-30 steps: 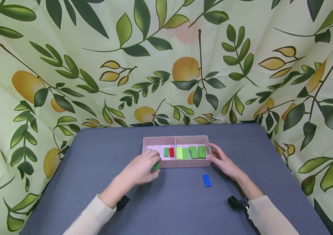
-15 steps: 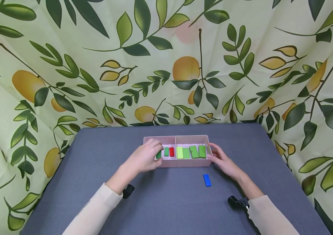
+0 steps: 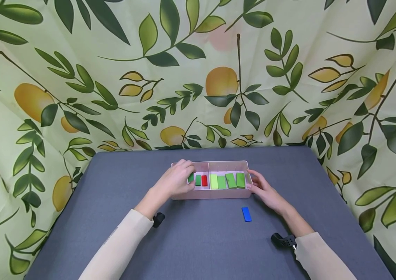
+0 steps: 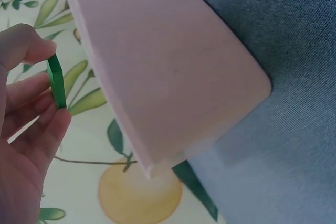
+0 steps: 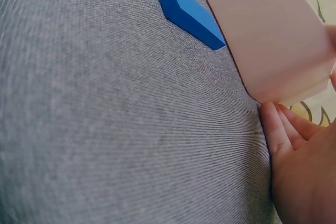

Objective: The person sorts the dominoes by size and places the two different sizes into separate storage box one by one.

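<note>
In the head view a pale pink two-compartment box (image 3: 215, 194) stands on the table. My left hand (image 3: 177, 179) is over its left compartment, pinching a green block (image 4: 56, 81) between thumb and fingertips, above the rim in the left wrist view. Beneath, a second green block (image 3: 198, 180) lies beside a red block (image 3: 204, 181). The right compartment holds several larger green pieces, among them a light green one (image 3: 213, 181). My right hand (image 3: 266, 193) holds the box's right end, thumb at the front corner and fingers at the end wall.
A blue block (image 3: 246, 214) lies on the grey cloth-covered table (image 3: 204, 249), in front of the box's right half. Behind the table hangs a leaf-and-fruit patterned cloth (image 3: 184, 77). A thin divider (image 3: 209, 175) splits the box.
My left hand has moved up and slightly right, carrying the green block from the box's front left edge to over the left compartment. The right hand stays at the box's end.
</note>
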{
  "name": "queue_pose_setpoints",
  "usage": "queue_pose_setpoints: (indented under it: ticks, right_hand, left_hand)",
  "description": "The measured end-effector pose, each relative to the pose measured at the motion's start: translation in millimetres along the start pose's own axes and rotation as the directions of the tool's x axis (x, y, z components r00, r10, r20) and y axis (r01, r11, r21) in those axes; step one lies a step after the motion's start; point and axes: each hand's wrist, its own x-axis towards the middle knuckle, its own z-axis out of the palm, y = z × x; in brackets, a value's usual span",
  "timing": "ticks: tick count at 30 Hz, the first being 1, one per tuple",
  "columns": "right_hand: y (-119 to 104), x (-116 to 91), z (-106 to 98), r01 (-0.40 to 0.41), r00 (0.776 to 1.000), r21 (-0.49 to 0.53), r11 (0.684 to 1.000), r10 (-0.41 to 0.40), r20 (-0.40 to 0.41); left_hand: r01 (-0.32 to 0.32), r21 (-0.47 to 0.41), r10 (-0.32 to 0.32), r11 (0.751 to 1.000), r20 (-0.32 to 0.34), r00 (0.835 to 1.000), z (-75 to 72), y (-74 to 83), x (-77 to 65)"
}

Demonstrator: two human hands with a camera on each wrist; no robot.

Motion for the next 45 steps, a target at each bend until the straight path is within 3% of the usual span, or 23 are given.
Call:
queue_pose_setpoints:
  ticks: [20, 25, 35, 42, 45]
  right_hand:
    - [0.9, 0.9, 0.2, -0.005, 1.0, -0.016, 1.0, 0.005, -0.004]
    - [-0.5, 0.1, -0.6, -0.004, 1.0, -0.011, 1.0, 0.004, -0.006]
    - [2.8, -0.3, 0.8, -0.002, 1.0, -0.001, 1.0, 0.002, -0.003]
    - [3.3, 0.3, 0.3, -0.002, 1.0, -0.005, 1.0, 0.002, -0.006]
    - [2.7, 0.3, -0.2, -0.002, 1.0, -0.003, 1.0, 0.002, -0.006]
  left_hand:
    - [0.113, -0.12, -0.096, 0.986, 0.139, 0.986, 34.1, -19.7, 16.7]
    - [0.143, -0.115, -0.12, 0.983, 0.19, 0.975, 40.4, -22.3, 22.2]
    - [0.216, -0.066, -0.185, 0.974, 0.316, 0.931, 54.0, -27.3, 29.4]
    - [0.241, -0.093, -0.196, 0.966, 0.346, 0.918, 56.4, -27.9, 31.4]
    - [0.224, -0.093, -0.182, 0.97, 0.331, 0.926, 55.6, -27.2, 31.5]
